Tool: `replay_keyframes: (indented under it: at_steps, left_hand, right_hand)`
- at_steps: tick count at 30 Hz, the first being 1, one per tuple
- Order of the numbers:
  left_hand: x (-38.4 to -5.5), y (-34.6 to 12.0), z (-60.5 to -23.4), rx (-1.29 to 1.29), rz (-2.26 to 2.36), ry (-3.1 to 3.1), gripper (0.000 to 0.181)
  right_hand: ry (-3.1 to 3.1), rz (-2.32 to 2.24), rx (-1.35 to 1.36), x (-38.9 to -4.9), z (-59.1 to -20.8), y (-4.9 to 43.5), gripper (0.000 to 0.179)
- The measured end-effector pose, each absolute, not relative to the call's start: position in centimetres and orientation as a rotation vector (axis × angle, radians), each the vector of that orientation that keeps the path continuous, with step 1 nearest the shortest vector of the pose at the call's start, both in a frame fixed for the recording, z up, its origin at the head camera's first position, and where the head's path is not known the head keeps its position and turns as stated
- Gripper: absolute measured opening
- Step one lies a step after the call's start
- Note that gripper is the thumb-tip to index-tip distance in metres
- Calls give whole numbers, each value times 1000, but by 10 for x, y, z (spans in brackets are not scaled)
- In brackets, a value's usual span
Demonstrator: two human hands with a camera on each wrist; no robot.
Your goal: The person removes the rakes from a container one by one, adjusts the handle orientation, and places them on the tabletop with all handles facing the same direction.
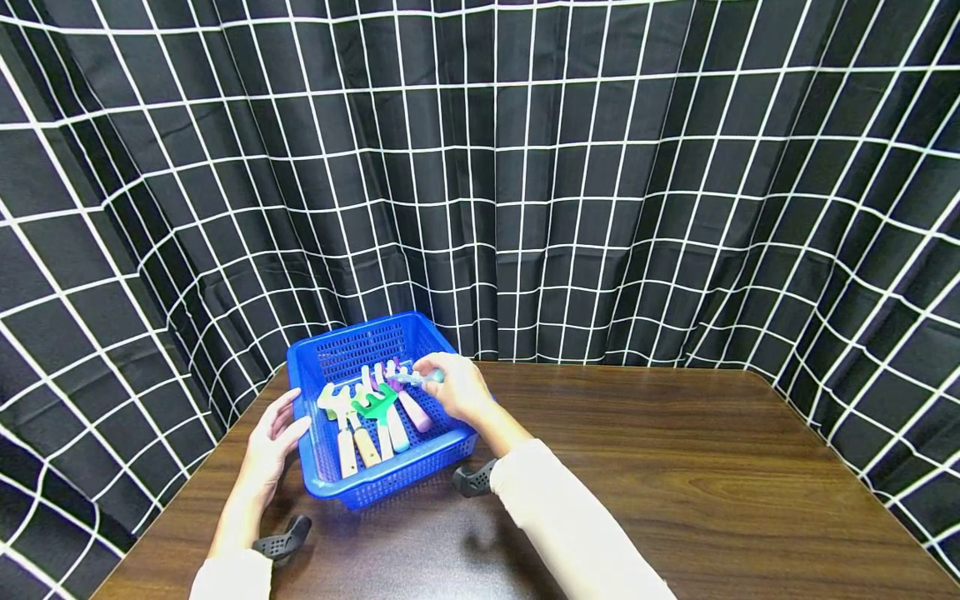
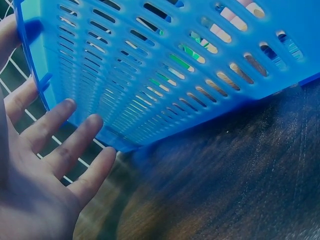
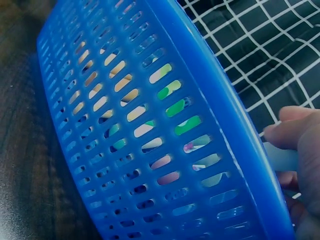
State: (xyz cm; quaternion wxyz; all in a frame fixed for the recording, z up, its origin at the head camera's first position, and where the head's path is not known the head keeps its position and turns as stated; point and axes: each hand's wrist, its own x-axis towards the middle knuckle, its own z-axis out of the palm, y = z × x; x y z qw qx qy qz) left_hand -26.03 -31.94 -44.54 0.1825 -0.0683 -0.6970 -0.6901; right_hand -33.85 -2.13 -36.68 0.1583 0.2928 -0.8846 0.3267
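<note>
A blue plastic basket (image 1: 382, 483) with slotted walls holds several small hand rakes. A green-headed rake (image 1: 377, 406) lies across the middle, and a cream-headed rake (image 1: 347, 450) with a wooden handle is at the left. Over the basket's right side, my right hand (image 1: 457, 385) pinches a light-blue rake (image 1: 411, 377) by its handle, its head pointing left over the others. In the right wrist view, part of its pale blue handle (image 3: 280, 157) shows between the fingers behind the rim. My left hand (image 1: 272, 437) is at the basket's left side, fingers spread and relaxed against the wall.
The basket stands on the left part of a brown wooden table (image 1: 637, 467). A black curtain (image 1: 570, 200) with a white grid hangs behind the table and at its sides. A rake with a pink handle (image 1: 415, 412) lies near the basket's right wall.
</note>
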Motion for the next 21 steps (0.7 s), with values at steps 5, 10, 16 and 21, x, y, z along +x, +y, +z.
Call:
replay_keyframes:
  at_steps: [5, 10, 16, 21]
  left_hand:
    - [-260, -319, -445, -192, -1947, -1963, 55]
    - [-259, -319, -445, -187, -1940, -1969, 55]
    - [-259, -318, -444, -176, -1933, -1980, 55]
    - [-259, -318, -444, -166, -1943, -1978, 56]
  right_hand:
    - [-2462, 924, 729, -339, -368, -21, 21]
    - [-2385, 948, 657, -337, -367, -20, 19]
    - [-2329, 1023, 601, -335, -367, -20, 19]
    - [-2248, 1093, 561, -337, -370, -19, 17]
